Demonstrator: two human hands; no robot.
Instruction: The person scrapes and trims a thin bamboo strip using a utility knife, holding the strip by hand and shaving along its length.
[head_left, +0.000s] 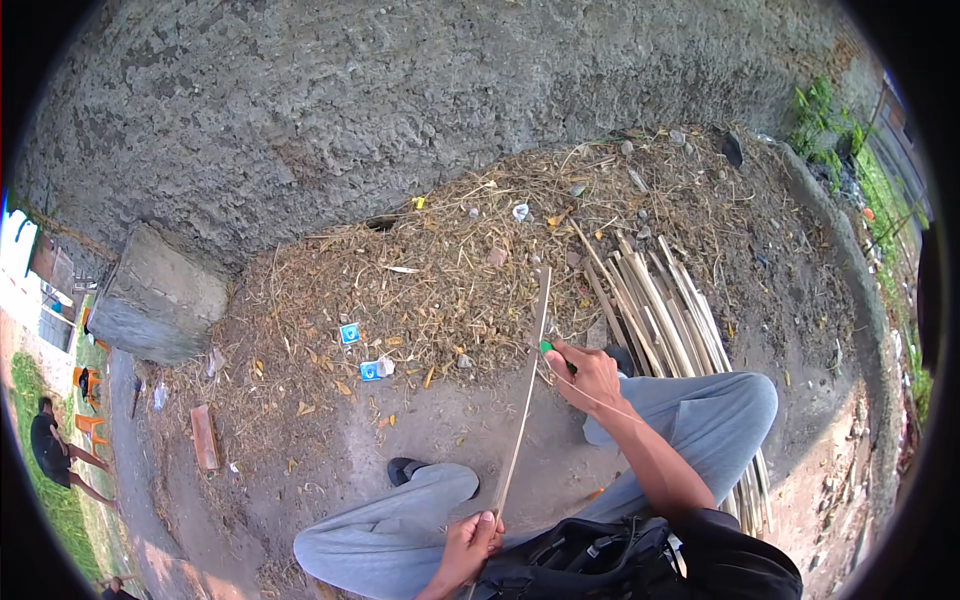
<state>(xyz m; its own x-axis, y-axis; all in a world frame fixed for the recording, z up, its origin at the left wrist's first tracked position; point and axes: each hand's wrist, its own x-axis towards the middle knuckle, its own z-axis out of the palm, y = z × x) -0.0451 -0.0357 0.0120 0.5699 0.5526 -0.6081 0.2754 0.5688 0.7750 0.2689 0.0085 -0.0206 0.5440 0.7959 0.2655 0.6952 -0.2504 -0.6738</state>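
My left hand [468, 548] is closed around the lower end of a long, thin bamboo strip [519, 420], low in front of my body. The strip slants up and away, its broader far end over the litter. Along its upper part, my right hand [592, 382] grips a small green-handled knife [546, 347] against or very near the strip; the blade is hard to make out. A thin pale sliver [624, 410] runs across my right wrist. Beside my right leg lies a bundle of bamboo strips [655, 305], partly hidden beneath the knee.
A rough grey wall [400, 100] rises ahead, with a concrete block [165, 295] at its left. Shavings and dry leaves [440, 300] cover the ground, with blue-and-white packets [371, 370] among them. A brick [204, 437] lies left. Another person [52, 445] bends near orange chairs [90, 430].
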